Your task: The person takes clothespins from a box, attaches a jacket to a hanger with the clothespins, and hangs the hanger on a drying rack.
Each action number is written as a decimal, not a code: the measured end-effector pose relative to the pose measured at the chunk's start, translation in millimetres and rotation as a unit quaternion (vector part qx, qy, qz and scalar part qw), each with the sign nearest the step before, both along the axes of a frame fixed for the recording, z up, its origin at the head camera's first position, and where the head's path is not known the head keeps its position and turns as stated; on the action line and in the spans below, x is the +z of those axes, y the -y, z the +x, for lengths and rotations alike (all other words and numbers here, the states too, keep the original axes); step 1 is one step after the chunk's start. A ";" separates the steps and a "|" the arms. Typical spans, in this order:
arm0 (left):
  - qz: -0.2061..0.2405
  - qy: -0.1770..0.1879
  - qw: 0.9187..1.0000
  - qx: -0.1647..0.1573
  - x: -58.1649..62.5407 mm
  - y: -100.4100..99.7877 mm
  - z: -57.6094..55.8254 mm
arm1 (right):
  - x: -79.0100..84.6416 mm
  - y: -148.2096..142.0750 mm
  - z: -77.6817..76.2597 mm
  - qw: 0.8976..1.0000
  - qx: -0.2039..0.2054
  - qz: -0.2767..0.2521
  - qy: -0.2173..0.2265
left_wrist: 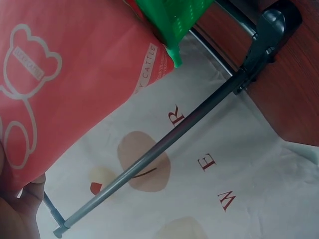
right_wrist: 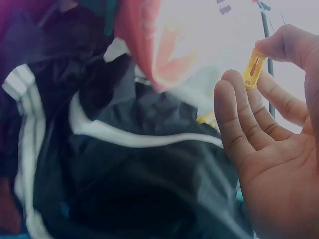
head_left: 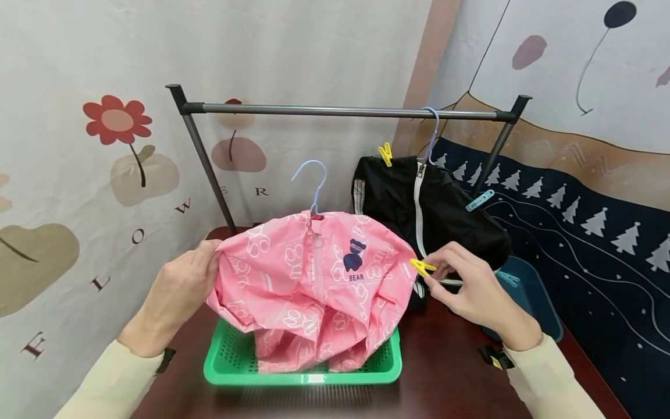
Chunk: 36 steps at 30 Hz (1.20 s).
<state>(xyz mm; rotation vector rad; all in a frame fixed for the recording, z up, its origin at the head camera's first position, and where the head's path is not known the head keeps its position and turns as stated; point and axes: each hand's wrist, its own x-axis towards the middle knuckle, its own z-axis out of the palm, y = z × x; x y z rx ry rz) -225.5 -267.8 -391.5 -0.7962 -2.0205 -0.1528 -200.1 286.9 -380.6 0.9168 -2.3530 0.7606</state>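
Pink jacket point(head_left: 290, 262), one: hanging low over a green basket point(head_left: 262, 379) on the table point(head_left: 445, 372), with a pale blue hanger hook point(head_left: 325, 174) rising from its collar. Handling, by judgement: likely weighing little, folding softly, perhaps slipping a little, hardly fragile; the shoulders and the hook are offering the surest holds. Left hand point(head_left: 180, 291): its grip is clamping on the jacket's side edge. Right hand point(head_left: 473, 291): its grip is pinching a yellow clip point(head_left: 421, 267) at the opposite edge; whether the clip is biting fabric, one cannot tell. Beyond: a black jacket point(head_left: 455, 221), hanging from the metal rail point(head_left: 340, 110) and bearing a light blue clip point(head_left: 480, 200); a dark blue tray point(head_left: 528, 291) is lying beside it.
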 end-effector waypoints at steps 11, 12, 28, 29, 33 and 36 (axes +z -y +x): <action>-0.020 0.009 0.999 -0.036 1.8 -1.1 1.7 | 27.6 45.1 -22.8 0.998 0.052 0.014 -0.021; -0.029 0.009 0.999 -0.039 2.1 -0.7 1.8 | 29.6 49.1 -25.2 0.998 0.058 0.013 -0.024; -0.021 -0.017 0.997 -0.075 0.8 -6.3 -2.5 | 61.5 108.4 -48.5 0.993 0.107 0.006 -0.041; -0.022 -0.022 0.997 -0.072 1.0 -6.8 -2.4 | 64.1 112.5 -50.1 0.993 0.111 0.005 -0.042; -0.030 -0.037 0.997 -0.063 2.1 -8.0 -1.1 | 75.2 128.5 -55.9 0.991 0.124 0.009 -0.051; -0.031 -0.038 0.997 -0.062 2.2 -8.1 -0.2 | 81.5 139.9 -60.8 0.989 0.137 0.009 -0.055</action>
